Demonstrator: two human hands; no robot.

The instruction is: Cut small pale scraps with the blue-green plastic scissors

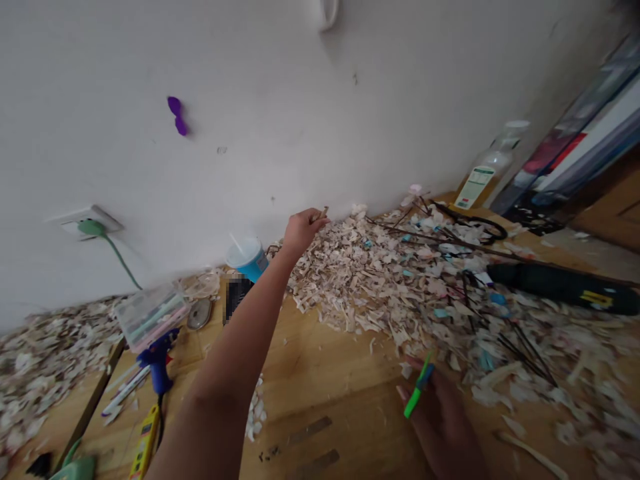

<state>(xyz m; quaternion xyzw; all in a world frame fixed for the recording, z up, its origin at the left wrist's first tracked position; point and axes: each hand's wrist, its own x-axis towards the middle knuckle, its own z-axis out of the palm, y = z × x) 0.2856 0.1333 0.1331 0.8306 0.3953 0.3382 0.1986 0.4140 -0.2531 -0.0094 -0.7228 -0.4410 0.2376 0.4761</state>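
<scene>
My left hand (303,232) is stretched far forward, over the back edge of a heap of pale scraps (345,283) by the wall. Its fingers are pinched together on a small beige scrap (323,213). Lower right, above the wooden table (320,373), my right hand (443,417) is curled, blurred and dim, around a slim green-and-blue tool (419,393). The tool's exact kind cannot be made out. Beside that hand lie loose scraps from the heap's near edge.
Left of my arm are a blue cup (255,263), a clear plastic box (150,313), a blue glue gun (159,363) and a yellow power strip (145,443). A bottle (483,173), thin stems (450,243) and a dark cylindrical object (565,287) lie or stand right.
</scene>
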